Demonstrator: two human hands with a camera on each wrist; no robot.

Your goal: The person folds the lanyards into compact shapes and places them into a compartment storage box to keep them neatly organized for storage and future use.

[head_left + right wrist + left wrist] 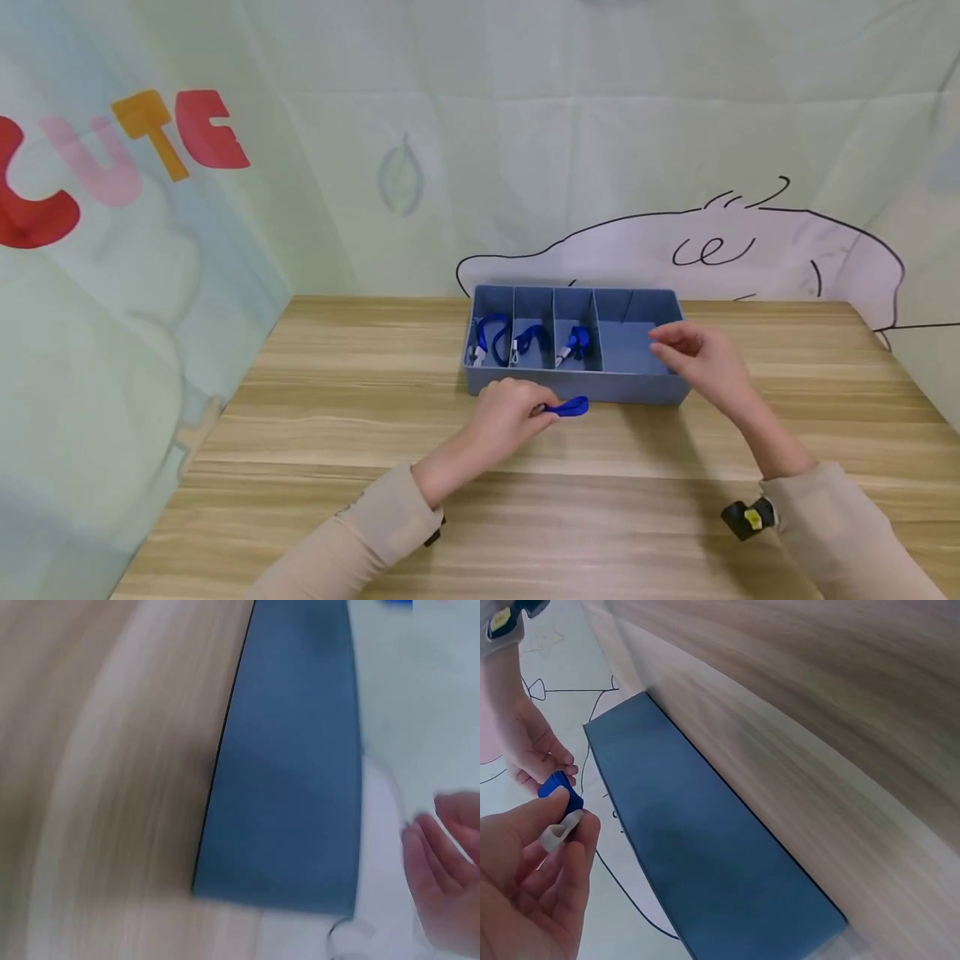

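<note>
My left hand [513, 412] pinches a folded blue lanyard [572, 407] in front of the tray's near wall. In the left wrist view the lanyard's pale clip [561, 831] shows between thumb and fingers. A blue-grey divided tray [577, 387] stands behind it. Three of its compartments hold blue lanyards: a looped one [491, 337] at the left, a smaller one [532, 337], and a bundled one [576, 343]. Over the right end of the tray's wide compartment hovers my right hand [705, 362], fingers loosely bent and nothing between them.
The wood-grain table [337, 400] runs back to a printed cloth backdrop [420, 167], with the tray standing close to it. Dark devices with straps sit at both wrists, the right one [748, 518] showing a yellow patch.
</note>
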